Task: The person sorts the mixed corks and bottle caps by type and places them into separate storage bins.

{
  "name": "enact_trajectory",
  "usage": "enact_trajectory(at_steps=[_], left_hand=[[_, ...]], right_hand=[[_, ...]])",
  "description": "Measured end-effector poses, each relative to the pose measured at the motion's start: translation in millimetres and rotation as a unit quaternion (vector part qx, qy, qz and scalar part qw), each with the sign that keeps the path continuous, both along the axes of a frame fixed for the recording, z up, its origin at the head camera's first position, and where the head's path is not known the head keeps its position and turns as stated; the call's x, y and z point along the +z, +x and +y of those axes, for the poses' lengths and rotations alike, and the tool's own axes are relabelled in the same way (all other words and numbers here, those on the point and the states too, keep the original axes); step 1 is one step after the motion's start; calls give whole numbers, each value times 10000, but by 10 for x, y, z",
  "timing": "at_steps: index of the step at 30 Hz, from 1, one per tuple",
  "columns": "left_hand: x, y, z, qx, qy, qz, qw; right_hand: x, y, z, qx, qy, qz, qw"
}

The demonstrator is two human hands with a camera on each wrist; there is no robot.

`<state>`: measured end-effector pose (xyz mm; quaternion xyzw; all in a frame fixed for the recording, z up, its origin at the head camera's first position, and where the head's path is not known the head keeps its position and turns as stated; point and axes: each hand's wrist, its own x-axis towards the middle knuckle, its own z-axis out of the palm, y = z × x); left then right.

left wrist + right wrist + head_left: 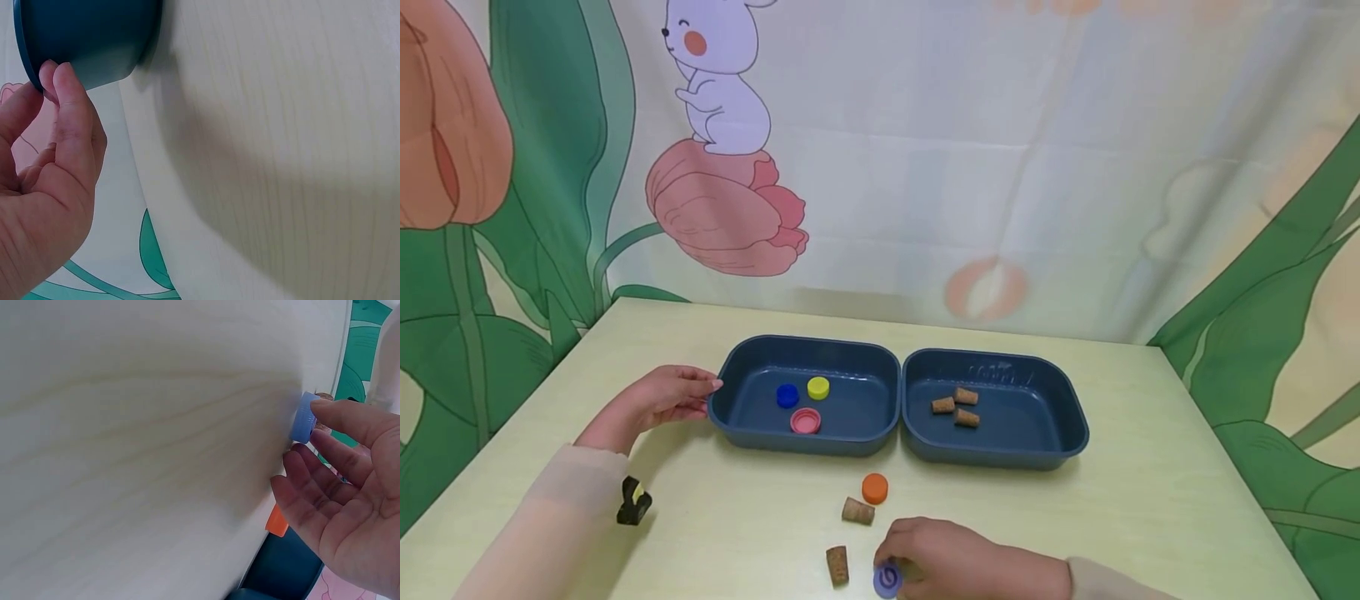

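Left hand: I have thumb and fingers closed in a pinch on the left rim of the left tray; the left wrist view shows the fingertips against its edge.
Right hand: I see it low at the near side, thumb and index finger drawn together on the purple cap, the other fingers loosely bent.
Purple cap: near part of the tabletop, between the right hand's fingertips; it looks bluer to me through the right wrist view, and I cannot tell whether it is lifted at all.
Left tray contents: a blue cap at left, a yellow cap just beside it to the right and a pink cap nearer me, hollow side up.
Right tray: stands right beside the left tray, with three corks grouped in its left half.
Loose pieces: I count an orange cap just near of the trays, a tan cork close by it, and a darker cork left of the purple cap.
Backdrop: printed cloth with a white rabbit, flowers and leaves, beyond the tabletop's far edge.
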<state>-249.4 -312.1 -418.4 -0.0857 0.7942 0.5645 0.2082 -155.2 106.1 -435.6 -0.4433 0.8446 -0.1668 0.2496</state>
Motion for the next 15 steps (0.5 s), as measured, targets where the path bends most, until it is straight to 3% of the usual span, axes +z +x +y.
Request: enact_trajectory(at_steps=[15], left_hand=[[-10, -1, -16, 9, 42, 27, 10000]], right_hand=[[-2, -24, -41, 268, 116, 247, 9993]])
